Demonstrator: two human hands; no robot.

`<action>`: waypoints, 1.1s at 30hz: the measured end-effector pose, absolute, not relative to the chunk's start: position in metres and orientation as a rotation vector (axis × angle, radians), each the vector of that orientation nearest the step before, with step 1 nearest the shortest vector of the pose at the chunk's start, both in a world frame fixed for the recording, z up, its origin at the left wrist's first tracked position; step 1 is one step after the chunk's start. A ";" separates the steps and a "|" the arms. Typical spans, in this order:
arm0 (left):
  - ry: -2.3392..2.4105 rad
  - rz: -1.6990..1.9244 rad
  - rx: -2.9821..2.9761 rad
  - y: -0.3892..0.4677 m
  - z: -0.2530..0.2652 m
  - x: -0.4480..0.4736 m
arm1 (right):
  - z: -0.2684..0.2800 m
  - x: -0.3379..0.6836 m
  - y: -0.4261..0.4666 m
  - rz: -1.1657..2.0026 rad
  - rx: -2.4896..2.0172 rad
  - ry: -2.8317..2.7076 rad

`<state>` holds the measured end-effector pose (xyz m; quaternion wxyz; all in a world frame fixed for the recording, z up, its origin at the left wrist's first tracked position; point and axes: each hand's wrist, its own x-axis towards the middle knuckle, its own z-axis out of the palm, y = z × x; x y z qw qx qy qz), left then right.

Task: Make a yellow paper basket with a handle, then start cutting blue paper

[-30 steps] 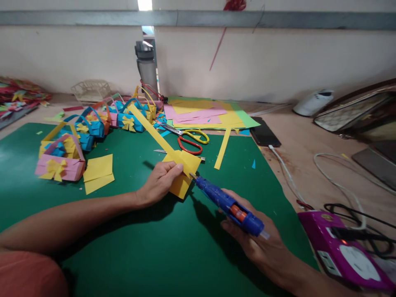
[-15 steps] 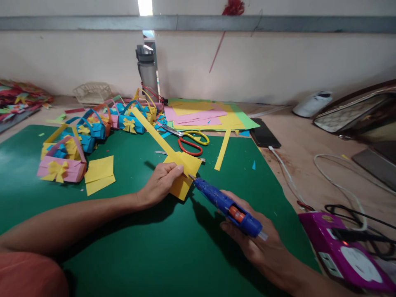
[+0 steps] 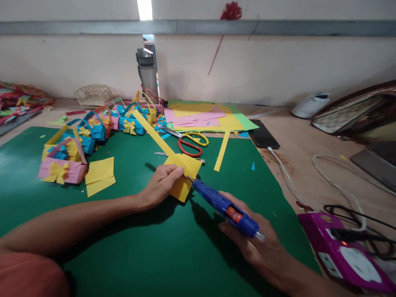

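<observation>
My left hand (image 3: 162, 181) pinches a folded yellow paper piece (image 3: 182, 190), thumb on top. A long yellow paper strip (image 3: 151, 133) runs from that piece up and to the left. In my right hand (image 3: 253, 231) is a blue hot glue gun (image 3: 213, 197), my fingers wrapped round it. Its nozzle points left, at the yellow paper close to my left thumb; whether it touches the paper I cannot tell. Scissors (image 3: 193, 143) with red and yellow handles lie just beyond the paper. A second yellow strip (image 3: 222, 152) rests to their right.
Small paper baskets (image 3: 63, 171) stand at the left, near two yellow paper squares (image 3: 100, 171). Coloured sheets (image 3: 201, 115) are stacked at the back, before a bottle (image 3: 147, 76). To the right are a phone (image 3: 264, 134), cables and a purple power strip (image 3: 343, 251).
The glue gun has shifted slightly left, its nozzle now further over the yellow paper. My left hand keeps its hold on the paper in the same spot.
</observation>
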<state>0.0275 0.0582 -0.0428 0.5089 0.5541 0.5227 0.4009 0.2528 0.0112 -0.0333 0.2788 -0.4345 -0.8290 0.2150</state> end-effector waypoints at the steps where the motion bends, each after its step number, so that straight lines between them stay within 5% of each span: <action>1: 1.256 0.959 1.341 0.058 -0.043 0.027 | -0.033 0.253 0.011 0.584 -1.180 -2.208; 19: 1.225 1.020 1.216 0.060 -0.044 0.026 | -0.033 0.259 0.013 0.525 -1.312 -2.147; 24: 1.254 1.027 1.253 0.059 -0.043 0.025 | -0.030 0.269 0.031 -0.022 -1.173 -2.264; 29: 1.268 1.049 1.273 0.057 -0.037 0.026 | -0.015 0.272 0.050 -0.732 -1.670 -2.347; 33: 1.260 1.081 1.346 0.055 -0.035 0.027 | -0.013 0.265 0.059 -0.832 -1.985 -2.464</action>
